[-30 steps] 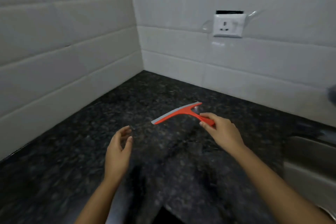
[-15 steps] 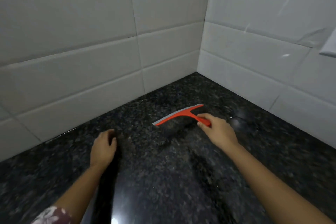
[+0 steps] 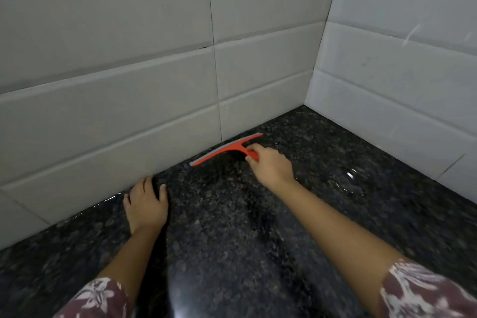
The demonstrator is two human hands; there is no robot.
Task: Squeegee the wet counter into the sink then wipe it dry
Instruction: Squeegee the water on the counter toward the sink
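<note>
Squeegee (image 3: 227,150) now nearer tiled wall (image 3: 108,100)

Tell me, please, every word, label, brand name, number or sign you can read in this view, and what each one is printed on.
There is no readable text.
Squeegee: plain red with a grey blade, no brand or label visible; the right hand covers its handle.
Wall tiles: blank white.
Counter: speckled dark stone, no markings.
Sleeves: a white floral pattern on dark red, no lettering.
Left hand: flat on the counter, holding nothing.
</note>
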